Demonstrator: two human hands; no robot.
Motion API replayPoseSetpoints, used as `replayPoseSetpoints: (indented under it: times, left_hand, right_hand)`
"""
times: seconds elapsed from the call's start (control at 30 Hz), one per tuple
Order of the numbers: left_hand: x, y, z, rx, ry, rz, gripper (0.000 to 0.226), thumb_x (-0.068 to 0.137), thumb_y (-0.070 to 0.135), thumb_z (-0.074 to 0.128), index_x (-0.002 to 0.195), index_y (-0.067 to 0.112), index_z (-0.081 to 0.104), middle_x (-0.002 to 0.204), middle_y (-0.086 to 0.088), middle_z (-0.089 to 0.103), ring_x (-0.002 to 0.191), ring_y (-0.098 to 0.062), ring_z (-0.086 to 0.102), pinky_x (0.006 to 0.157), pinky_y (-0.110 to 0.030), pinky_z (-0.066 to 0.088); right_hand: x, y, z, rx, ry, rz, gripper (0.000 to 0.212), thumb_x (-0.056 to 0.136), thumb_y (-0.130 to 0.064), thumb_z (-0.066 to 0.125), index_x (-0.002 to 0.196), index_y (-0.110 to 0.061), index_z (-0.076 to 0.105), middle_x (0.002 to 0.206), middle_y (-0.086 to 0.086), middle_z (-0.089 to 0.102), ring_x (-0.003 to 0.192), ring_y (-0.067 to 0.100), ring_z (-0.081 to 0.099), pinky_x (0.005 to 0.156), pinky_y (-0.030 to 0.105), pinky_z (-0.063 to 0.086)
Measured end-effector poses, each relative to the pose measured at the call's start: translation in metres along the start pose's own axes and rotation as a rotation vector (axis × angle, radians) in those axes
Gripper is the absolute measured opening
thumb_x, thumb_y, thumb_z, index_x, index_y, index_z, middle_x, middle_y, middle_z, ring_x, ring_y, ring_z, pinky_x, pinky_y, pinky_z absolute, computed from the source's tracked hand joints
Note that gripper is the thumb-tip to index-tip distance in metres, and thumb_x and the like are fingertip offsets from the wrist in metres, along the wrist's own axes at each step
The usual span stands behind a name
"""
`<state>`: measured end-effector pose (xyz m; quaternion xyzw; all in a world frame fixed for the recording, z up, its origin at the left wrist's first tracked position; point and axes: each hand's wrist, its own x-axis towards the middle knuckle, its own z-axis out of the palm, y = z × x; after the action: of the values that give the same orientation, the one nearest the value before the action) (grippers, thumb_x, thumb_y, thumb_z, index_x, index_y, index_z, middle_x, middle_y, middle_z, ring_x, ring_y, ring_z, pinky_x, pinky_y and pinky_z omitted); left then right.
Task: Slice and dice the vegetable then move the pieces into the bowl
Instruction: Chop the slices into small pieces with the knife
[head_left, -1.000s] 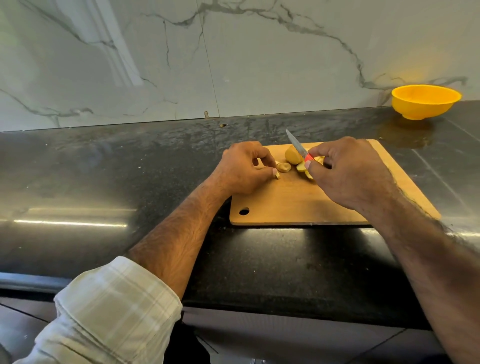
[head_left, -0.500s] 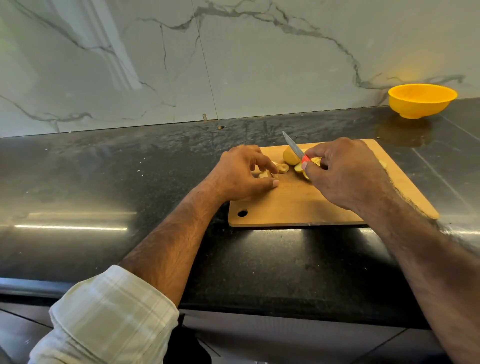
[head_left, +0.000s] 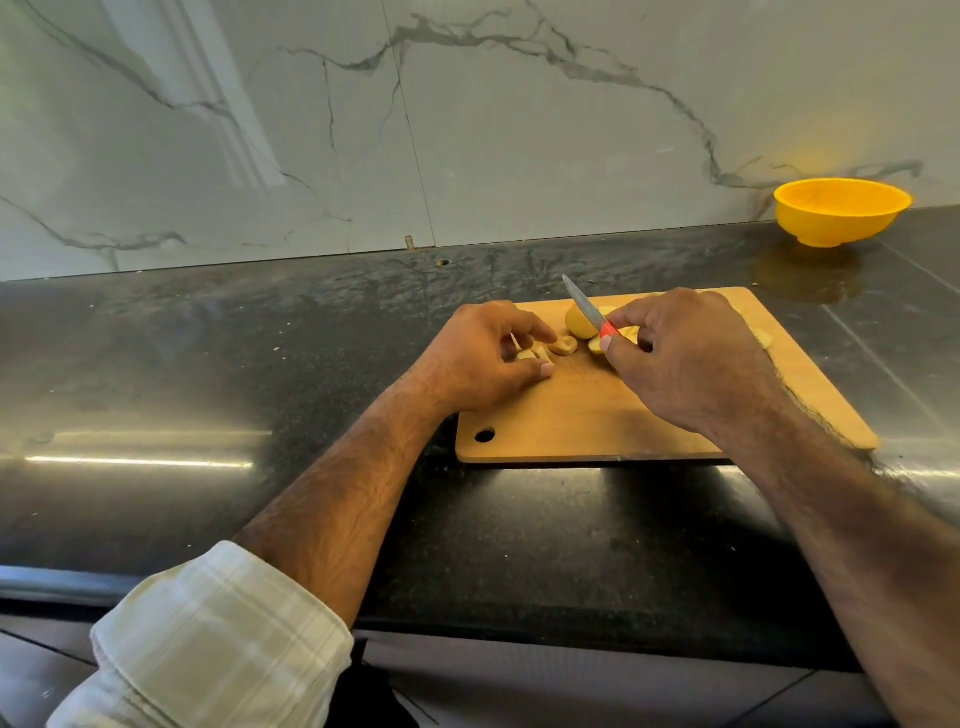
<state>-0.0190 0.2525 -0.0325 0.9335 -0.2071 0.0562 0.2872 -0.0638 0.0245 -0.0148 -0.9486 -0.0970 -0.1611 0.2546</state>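
Observation:
A wooden cutting board (head_left: 597, 421) lies on the dark counter. A yellow potato half (head_left: 579, 322) stands at its far side, with a round slice (head_left: 563, 345) and small cut strips (head_left: 530, 354) beside it. My left hand (head_left: 483, 358) curls over the strips, fingers and thumb around them. My right hand (head_left: 685, 353) grips a red-handled knife (head_left: 589, 309), its blade raised and pointing up-left over the potato. More slices (head_left: 597, 345) lie partly hidden under my right hand. The yellow bowl (head_left: 841, 210) stands at the far right by the wall.
A marble wall runs along the back of the black counter (head_left: 208, 364). The counter's front edge lies near my body. A slice (head_left: 762, 338) peeks out right of my right hand.
My left hand has opened a little and shifted over the cut strips, thumb stretching along the board. The knife and right hand have stayed almost in place.

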Motion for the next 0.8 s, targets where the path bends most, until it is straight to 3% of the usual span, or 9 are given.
replayPoseSetpoints:
  times: [0.13, 0.27, 0.47, 0.53, 0.63, 0.8]
  left_hand:
    - [0.003, 0.002, 0.005, 0.06, 0.042, -0.001, 0.02, 0.089, 0.049, 0.081, 0.103, 0.035, 0.083, 0.101, 0.016, 0.064, 0.094, -0.005, 0.061, 0.08, -0.028, 0.051]
    - [0.004, -0.006, 0.001, 0.096, 0.081, -0.038, 0.013, 0.087, 0.047, 0.082, 0.094, 0.036, 0.082, 0.098, 0.016, 0.066, 0.092, -0.005, 0.062, 0.085, -0.034, 0.057]
    - [0.013, -0.014, 0.001, 0.008, 0.146, -0.039, 0.024, 0.096, 0.045, 0.073, 0.116, 0.033, 0.077, 0.115, 0.014, 0.066, 0.101, -0.005, 0.061, 0.086, -0.031, 0.052]
    - [0.023, -0.014, 0.003, 0.015, 0.118, -0.054, 0.024, 0.099, 0.04, 0.069, 0.122, 0.034, 0.074, 0.124, 0.012, 0.063, 0.114, -0.01, 0.058, 0.094, -0.037, 0.049]
    - [0.03, -0.018, 0.004, 0.08, 0.027, -0.064, 0.02, 0.097, 0.042, 0.064, 0.114, 0.043, 0.076, 0.13, 0.013, 0.06, 0.13, -0.017, 0.051, 0.108, -0.058, 0.044]
    - [0.027, -0.025, -0.002, 0.096, 0.056, -0.066, 0.014, 0.086, 0.049, 0.063, 0.094, 0.049, 0.075, 0.125, 0.019, 0.061, 0.13, -0.014, 0.051, 0.11, -0.065, 0.039]
  right_hand:
    - [0.001, 0.0, 0.001, -0.017, 0.0, -0.004, 0.034, 0.101, -0.043, 0.063, 0.13, -0.028, 0.073, 0.069, -0.01, 0.064, 0.066, 0.013, 0.06, 0.055, 0.024, 0.049]
    - [0.001, -0.001, 0.002, -0.04, 0.008, -0.01, 0.035, 0.101, -0.043, 0.063, 0.131, -0.027, 0.073, 0.075, -0.009, 0.065, 0.068, 0.011, 0.059, 0.055, 0.022, 0.048]
    - [-0.001, 0.0, 0.001, -0.03, 0.013, -0.019, 0.033, 0.101, -0.044, 0.062, 0.129, -0.029, 0.074, 0.078, -0.009, 0.067, 0.069, 0.011, 0.06, 0.055, 0.024, 0.049]
    - [0.0, 0.0, 0.001, -0.033, 0.007, -0.017, 0.033, 0.101, -0.044, 0.062, 0.129, -0.03, 0.074, 0.081, -0.008, 0.067, 0.071, 0.011, 0.059, 0.056, 0.024, 0.048]
    - [0.0, 0.001, 0.001, -0.036, 0.01, -0.009, 0.035, 0.101, -0.045, 0.062, 0.131, -0.03, 0.072, 0.088, -0.006, 0.069, 0.074, 0.011, 0.06, 0.057, 0.024, 0.049]
    - [-0.001, 0.0, 0.002, -0.033, 0.023, -0.012, 0.034, 0.101, -0.045, 0.062, 0.129, -0.031, 0.073, 0.084, -0.007, 0.069, 0.071, 0.011, 0.06, 0.056, 0.024, 0.05]
